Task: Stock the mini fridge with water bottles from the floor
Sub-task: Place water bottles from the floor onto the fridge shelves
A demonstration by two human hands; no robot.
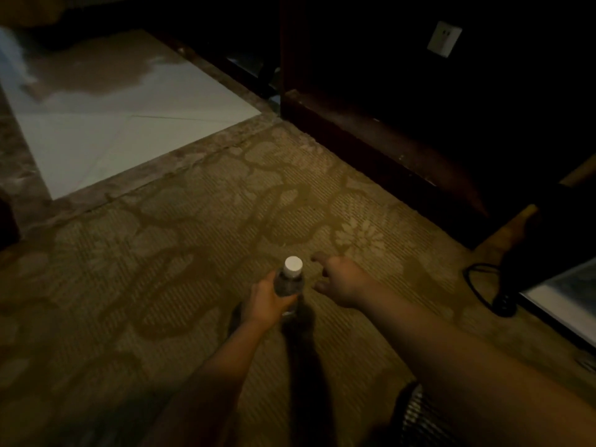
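Now, left hand (269, 301) wrapped round water bottle (290, 282), grip closed on clear body just below white cap (293, 265); bottle upright over patterned carpet (193, 253), base lost in shadow, cannot tell if it touches floor; right hand (338, 282) just beside bottle on its right, grip wide, fingers spread and curved, holding nothing, not touching; dark wooden cabinet (403, 140) beyond; white socket (444, 38) on dark surface upper right; pale tile floor (113, 108) upper left; black cable (480, 285) looped on carpet far right.
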